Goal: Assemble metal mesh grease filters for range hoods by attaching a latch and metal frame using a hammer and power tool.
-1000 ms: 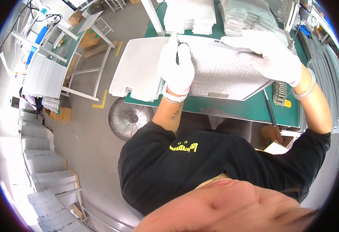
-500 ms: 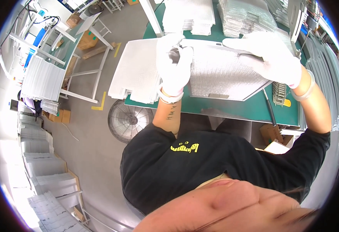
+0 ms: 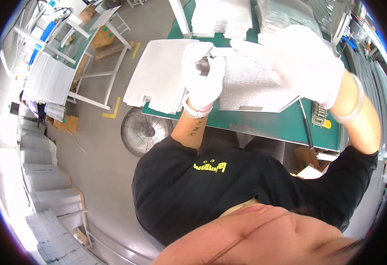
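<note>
A silver mesh filter panel (image 3: pixel 251 84) with a thin metal frame lies tilted in front of me over the green table. My left hand (image 3: pixel 203 75), in a white glove, is closed at the panel's left edge, with fingers and thumb curled together near its upper corner. Stretched across the panel's upper right part is my right hand (image 3: pixel 306 64), also gloved in white, its fingers pointing left and apart from my left hand. It hides that corner of the panel. Left of the panel sits a stack of pale mesh sheets (image 3: pixel 158 73).
More mesh stacks (image 3: pixel 222 17) stand at the table's (image 3: pixel 246 121) back. A black-handled tool (image 3: pixel 307 126) and a rack of small metal parts (image 3: pixel 319 115) lie at the right. A floor fan (image 3: pixel 149 131) stands left of the table, near another workbench (image 3: pixel 85 53).
My right hand has moved left across the panel from its right side, covering more of it. My left hand keeps its hold at the left edge. The view has shifted slightly.
</note>
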